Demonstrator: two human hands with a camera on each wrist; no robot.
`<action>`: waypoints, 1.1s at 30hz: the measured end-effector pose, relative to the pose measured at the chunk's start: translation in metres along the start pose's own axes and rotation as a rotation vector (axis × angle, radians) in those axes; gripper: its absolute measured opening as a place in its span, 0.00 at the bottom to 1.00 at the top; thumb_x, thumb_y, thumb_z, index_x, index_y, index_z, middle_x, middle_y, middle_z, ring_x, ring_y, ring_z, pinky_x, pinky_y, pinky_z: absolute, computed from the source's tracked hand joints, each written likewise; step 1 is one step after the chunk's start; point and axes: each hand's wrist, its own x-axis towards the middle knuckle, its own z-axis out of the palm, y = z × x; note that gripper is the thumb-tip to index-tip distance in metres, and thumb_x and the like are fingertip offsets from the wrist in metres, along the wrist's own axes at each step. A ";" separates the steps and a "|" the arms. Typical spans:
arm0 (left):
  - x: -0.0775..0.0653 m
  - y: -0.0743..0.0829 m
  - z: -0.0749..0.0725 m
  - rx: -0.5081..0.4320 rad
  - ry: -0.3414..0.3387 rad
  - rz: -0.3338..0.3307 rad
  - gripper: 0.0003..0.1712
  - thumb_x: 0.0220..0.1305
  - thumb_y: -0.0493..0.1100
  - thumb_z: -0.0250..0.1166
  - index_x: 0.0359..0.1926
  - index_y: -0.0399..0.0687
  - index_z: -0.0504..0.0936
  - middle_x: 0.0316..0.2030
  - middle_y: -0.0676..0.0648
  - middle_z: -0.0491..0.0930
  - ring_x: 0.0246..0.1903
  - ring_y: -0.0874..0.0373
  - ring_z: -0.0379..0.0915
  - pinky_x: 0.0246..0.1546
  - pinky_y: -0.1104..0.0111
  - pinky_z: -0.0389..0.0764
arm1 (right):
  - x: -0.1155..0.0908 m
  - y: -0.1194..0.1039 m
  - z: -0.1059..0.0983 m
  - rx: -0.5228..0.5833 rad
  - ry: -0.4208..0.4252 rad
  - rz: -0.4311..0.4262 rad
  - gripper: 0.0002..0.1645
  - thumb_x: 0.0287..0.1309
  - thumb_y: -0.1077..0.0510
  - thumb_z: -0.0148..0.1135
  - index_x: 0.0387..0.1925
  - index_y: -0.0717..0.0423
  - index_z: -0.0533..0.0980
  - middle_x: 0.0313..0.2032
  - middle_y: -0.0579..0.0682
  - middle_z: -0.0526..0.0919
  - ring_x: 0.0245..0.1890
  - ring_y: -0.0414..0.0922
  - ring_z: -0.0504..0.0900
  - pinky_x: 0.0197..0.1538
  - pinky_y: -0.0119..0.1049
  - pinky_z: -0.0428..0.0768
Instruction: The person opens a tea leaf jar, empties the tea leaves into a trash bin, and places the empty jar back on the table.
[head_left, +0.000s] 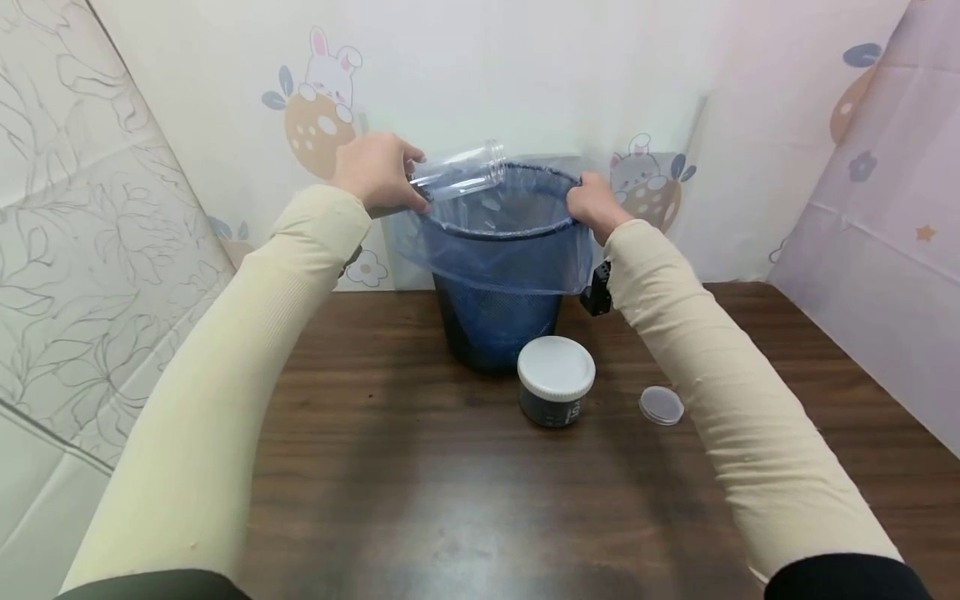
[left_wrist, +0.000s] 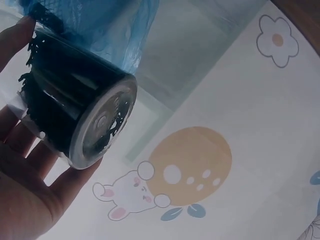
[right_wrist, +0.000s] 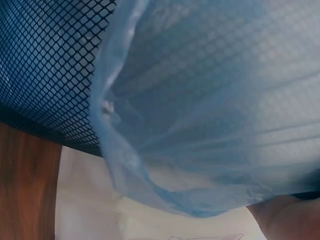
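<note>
My left hand [head_left: 378,173] holds a clear plastic jar [head_left: 465,171] on its side over the left rim of a black mesh bin [head_left: 491,321]. Its round mouth points right, above the bin's opening. The left wrist view shows the jar [left_wrist: 75,95] from its base end, with dark, ragged-edged contents lying inside and fingers [left_wrist: 42,162] wrapped round it. A blue plastic bag [head_left: 517,258] lines the bin and folds down over its rim. On the right side, my right hand [head_left: 596,204] grips the rim through the bag. That hand mostly falls outside the right wrist view.
In front of the bin stands a dark tub [head_left: 555,379] with a white lid. A small clear round lid [head_left: 662,405] lies on the brown wooden table [head_left: 450,500], right of the tub. Printed sheets [head_left: 480,67] hang behind and at both sides.
</note>
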 end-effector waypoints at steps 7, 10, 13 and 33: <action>-0.004 0.004 -0.002 0.007 0.004 -0.004 0.44 0.49 0.55 0.72 0.67 0.54 0.68 0.56 0.48 0.77 0.57 0.48 0.69 0.54 0.48 0.64 | -0.004 -0.003 -0.003 0.007 -0.020 0.027 0.35 0.65 0.63 0.23 0.73 0.62 0.35 0.74 0.57 0.34 0.72 0.51 0.38 0.69 0.41 0.50; -0.004 0.005 -0.001 0.017 0.008 -0.004 0.44 0.49 0.55 0.72 0.67 0.54 0.68 0.56 0.48 0.77 0.57 0.47 0.68 0.54 0.47 0.63 | -0.005 -0.003 -0.004 0.016 -0.017 0.036 0.35 0.65 0.63 0.22 0.73 0.62 0.34 0.74 0.57 0.33 0.72 0.51 0.37 0.69 0.41 0.49; -0.001 0.006 -0.001 0.038 0.006 -0.001 0.44 0.49 0.56 0.71 0.68 0.54 0.67 0.55 0.48 0.77 0.57 0.47 0.68 0.55 0.46 0.62 | -0.005 -0.004 -0.005 0.017 -0.006 0.040 0.35 0.65 0.63 0.22 0.73 0.61 0.35 0.74 0.56 0.34 0.72 0.50 0.38 0.69 0.41 0.50; 0.001 0.011 0.000 0.169 0.010 0.039 0.45 0.47 0.51 0.74 0.67 0.52 0.68 0.49 0.44 0.79 0.53 0.45 0.70 0.49 0.45 0.68 | -0.005 -0.006 0.003 0.014 0.024 0.038 0.35 0.65 0.63 0.25 0.73 0.63 0.42 0.72 0.58 0.48 0.66 0.50 0.55 0.67 0.40 0.57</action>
